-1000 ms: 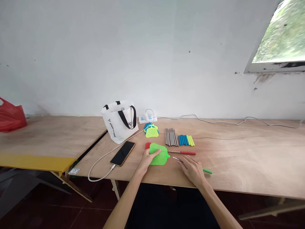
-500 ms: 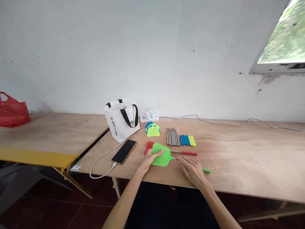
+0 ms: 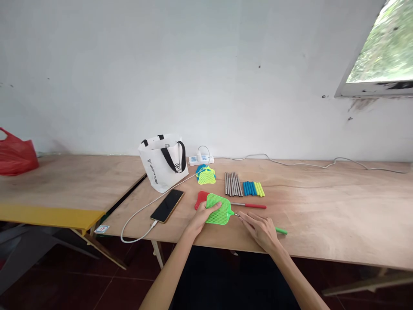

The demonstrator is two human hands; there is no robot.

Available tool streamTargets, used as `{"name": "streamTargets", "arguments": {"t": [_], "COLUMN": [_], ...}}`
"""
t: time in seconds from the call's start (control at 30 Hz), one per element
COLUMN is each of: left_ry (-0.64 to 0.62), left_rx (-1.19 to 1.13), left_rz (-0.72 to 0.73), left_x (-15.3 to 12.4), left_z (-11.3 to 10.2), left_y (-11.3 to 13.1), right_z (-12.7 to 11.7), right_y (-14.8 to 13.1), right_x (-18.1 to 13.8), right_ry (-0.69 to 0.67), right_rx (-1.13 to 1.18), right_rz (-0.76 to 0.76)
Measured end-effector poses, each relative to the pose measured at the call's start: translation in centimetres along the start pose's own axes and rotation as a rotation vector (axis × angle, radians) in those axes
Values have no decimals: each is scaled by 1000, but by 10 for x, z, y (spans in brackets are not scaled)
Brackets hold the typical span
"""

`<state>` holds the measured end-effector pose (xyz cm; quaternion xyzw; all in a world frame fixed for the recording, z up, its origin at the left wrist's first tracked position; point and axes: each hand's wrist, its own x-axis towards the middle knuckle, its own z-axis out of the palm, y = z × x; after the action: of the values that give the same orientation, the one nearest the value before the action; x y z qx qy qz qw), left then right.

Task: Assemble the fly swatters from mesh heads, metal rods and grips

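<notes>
A green fly swatter (image 3: 217, 210) lies across both hands, its mesh head to the left and its green grip to the right. My left hand (image 3: 200, 217) pinches the edge of the head, thumb on top. My right hand (image 3: 260, 229) is closed around the thin metal rod near the head, and it hides part of the rod. Behind the green head rests a red fly swatter (image 3: 256, 206), its head partly covered. Farther back are metal rods (image 3: 233, 184), blue grips (image 3: 249, 188), yellow grips (image 3: 259, 189), and stacked yellow and blue swatter heads (image 3: 206, 176).
On the left of the wooden table (image 3: 322, 206) stand a white tote bag (image 3: 161, 168) and a phone (image 3: 167, 206) on a charging cable. A power strip (image 3: 201, 160) sits by the wall. A red plastic bag (image 3: 16, 153) rests on the neighbouring table.
The view has shifted slightly. My hands keep nearly the same hold on the green fly swatter, whose grip end shows a little farther right.
</notes>
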<state>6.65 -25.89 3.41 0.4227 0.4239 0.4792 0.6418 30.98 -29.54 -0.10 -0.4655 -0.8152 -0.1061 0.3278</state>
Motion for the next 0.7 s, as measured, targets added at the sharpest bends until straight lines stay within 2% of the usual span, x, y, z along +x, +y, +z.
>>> {"name": "streamTargets", "arguments": {"t": [0.1,0.27,0.5,0.7], "left_ry": [-26,-1,-83,-146], "left_rx": [0,65,235,328], "left_rz": [1,37,215,324], "left_x": [-1,-4,-6,-10], "left_z": [1,2,5,10], "left_y": [0,4,5,0], "right_z": [0,0,2,1], "right_y": [0,-1,1,2], "right_x": [1,2,1,-1], "right_ry": [3,-31,-66,-39], "right_rx": [21,-6,-32,-15], "right_rz": [5,1,-7,-9]}}
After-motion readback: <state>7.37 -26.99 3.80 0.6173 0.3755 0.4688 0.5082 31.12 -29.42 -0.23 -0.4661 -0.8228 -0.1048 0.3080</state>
